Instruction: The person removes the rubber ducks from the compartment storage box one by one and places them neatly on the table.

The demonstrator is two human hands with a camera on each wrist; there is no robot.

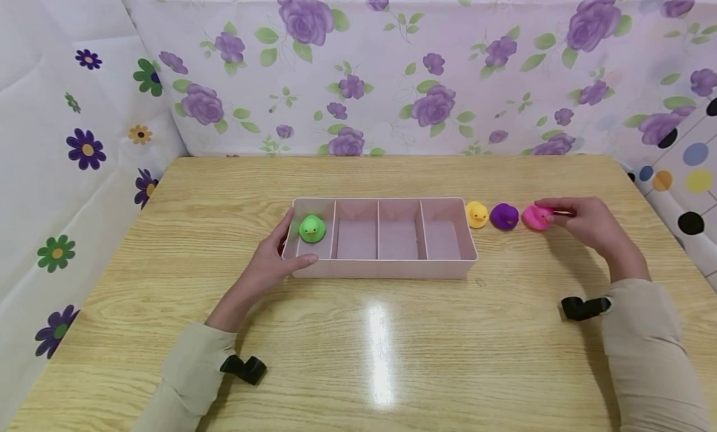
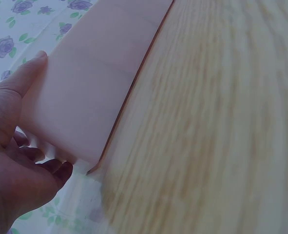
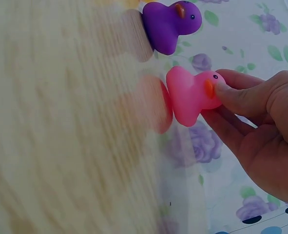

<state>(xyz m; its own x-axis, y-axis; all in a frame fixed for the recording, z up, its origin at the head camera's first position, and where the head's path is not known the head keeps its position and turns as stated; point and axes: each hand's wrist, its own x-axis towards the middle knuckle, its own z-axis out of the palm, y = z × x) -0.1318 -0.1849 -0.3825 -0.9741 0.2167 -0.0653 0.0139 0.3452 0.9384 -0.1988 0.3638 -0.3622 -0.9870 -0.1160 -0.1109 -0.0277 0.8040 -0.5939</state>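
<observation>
A long pale pink box [image 1: 386, 269] with several compartments lies across the middle of the table. My left hand [image 1: 270, 258] grips its left end, thumb over the front wall and fingers around the left side. Inside the leftmost compartment sits a green rubber duck [image 1: 312, 229]. Right of the box, a yellow duck [image 1: 477, 215], a purple duck [image 1: 505, 216] and a pink duck [image 1: 536, 217] stand in a row. My right hand [image 1: 588, 223] pinches the pink duck by its head. In the right wrist view, the pink duck [image 3: 190, 95] is upright at the tabletop, beside the purple one.
The wooden table [image 1: 336, 338] stretches in front of the box. Behind it hangs a flowered cloth [image 1: 381, 65], with patterned sheets at both sides. A small black device sits on each sleeve cuff.
</observation>
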